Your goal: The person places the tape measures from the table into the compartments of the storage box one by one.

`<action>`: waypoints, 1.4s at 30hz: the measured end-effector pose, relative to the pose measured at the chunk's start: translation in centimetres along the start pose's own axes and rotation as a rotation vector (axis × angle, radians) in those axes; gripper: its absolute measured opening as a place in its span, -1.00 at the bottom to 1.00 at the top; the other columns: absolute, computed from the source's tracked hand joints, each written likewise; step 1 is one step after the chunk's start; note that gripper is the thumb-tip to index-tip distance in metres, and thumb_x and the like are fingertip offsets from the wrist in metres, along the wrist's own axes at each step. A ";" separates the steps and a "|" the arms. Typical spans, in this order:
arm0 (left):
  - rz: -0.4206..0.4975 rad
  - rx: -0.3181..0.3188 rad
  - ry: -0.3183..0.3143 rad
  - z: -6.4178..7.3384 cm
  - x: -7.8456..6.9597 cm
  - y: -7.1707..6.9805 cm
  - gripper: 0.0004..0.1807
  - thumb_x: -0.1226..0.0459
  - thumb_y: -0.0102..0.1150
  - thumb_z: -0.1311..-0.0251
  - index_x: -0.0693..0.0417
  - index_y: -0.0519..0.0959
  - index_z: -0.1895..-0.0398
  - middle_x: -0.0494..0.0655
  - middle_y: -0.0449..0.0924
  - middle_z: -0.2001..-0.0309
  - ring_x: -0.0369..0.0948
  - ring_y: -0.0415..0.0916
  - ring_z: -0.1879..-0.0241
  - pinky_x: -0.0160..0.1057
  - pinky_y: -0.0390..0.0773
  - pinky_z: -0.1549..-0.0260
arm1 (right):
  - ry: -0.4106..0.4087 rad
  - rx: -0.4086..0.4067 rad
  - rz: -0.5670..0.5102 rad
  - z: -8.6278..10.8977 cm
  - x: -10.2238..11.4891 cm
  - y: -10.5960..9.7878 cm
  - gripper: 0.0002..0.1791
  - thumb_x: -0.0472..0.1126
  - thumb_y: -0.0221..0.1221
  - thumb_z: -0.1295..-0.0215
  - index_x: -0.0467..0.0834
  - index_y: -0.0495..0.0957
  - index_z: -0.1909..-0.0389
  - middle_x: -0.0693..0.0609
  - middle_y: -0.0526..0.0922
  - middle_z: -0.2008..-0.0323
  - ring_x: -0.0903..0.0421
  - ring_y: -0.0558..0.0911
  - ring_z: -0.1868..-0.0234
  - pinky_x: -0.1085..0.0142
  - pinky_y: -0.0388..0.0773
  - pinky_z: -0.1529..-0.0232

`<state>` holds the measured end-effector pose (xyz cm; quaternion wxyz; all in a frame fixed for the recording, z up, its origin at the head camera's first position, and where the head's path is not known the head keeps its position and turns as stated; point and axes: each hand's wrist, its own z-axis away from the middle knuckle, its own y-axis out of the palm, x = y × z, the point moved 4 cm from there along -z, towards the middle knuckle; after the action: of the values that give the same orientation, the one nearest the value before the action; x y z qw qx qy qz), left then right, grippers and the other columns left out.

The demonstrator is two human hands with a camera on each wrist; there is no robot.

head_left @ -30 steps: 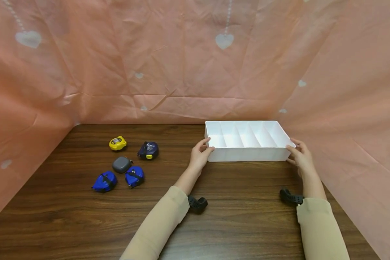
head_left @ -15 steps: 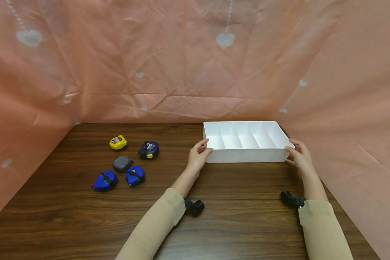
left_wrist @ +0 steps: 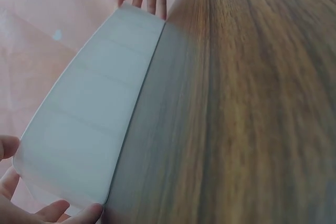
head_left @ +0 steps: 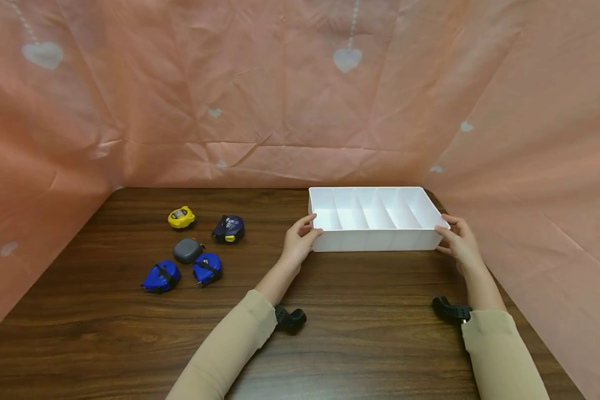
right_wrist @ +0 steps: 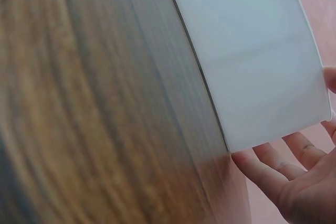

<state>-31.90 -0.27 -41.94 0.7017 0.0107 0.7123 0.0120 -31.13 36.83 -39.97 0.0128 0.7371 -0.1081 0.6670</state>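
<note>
A white divided box [head_left: 375, 240] with several bare compartments stands at the back right of the wooden table, its long front wall towards me. My left hand [head_left: 298, 243] grips the front left corner, thumb at the rim and fingers along the short side. At the front right corner, my right hand [head_left: 461, 244] holds the box the same way. Seen from the left wrist, the translucent front wall [left_wrist: 79, 114] meets the table along its bottom edge. The right wrist view shows fingers [right_wrist: 302, 153] spread against the box's end, the lowest one near the tabletop.
On the table's left lie a yellow tape measure [head_left: 181, 218], a navy one [head_left: 228, 229], a grey rounded case [head_left: 188, 251] and two blue tape measures, one outer [head_left: 160, 276], one inner [head_left: 207, 269]. A pink curtain [head_left: 280, 100] encloses the back and sides.
Both hands have slid the box slightly left and a little towards me, away from the back right corner. The tape measures have stayed in place.
</note>
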 end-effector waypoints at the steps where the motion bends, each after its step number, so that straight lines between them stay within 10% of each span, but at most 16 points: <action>1: -0.001 0.000 0.000 0.0 0.0 -0.1 -0.52 0.22 0.27 -0.18 -0.15 0.53 -0.20 0.08 0.40 -0.09 -0.16 0.43 0.15 -0.25 0.49 0.32 | -0.003 0.000 0.017 0.0 0.0 0.1 -0.72 -0.12 0.16 -0.35 0.11 0.36 -0.01 0.09 0.32 0.03 0.31 0.51 0.25 0.40 0.58 0.36; 12: 0.001 -0.002 -0.014 0.5 -0.2 -0.9 -0.53 0.23 0.29 -0.18 -0.13 0.53 -0.20 0.14 0.39 -0.13 -0.06 0.45 0.01 -0.07 0.55 0.15 | 0.005 0.007 0.098 0.4 0.2 0.7 -0.65 -0.08 0.12 -0.38 0.03 0.32 -0.13 -0.19 0.22 -0.19 0.30 0.43 0.13 0.39 0.58 0.33; 42: 0.006 0.049 -0.070 2.0 -0.4 -4.3 -0.47 0.22 0.26 -0.22 -0.08 0.45 -0.29 0.16 0.36 -0.18 0.01 0.46 -0.07 0.03 0.51 0.05 | -0.007 0.061 0.208 1.9 0.8 3.1 -0.39 -0.04 0.07 -0.41 -0.28 0.14 -0.32 -0.15 0.30 -0.09 0.29 0.44 0.15 0.29 0.59 0.24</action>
<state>-29.87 -4.57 -41.66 0.7257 0.0305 0.6873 -0.0038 -29.73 33.37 -39.81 -0.0795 0.7243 -0.1638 0.6650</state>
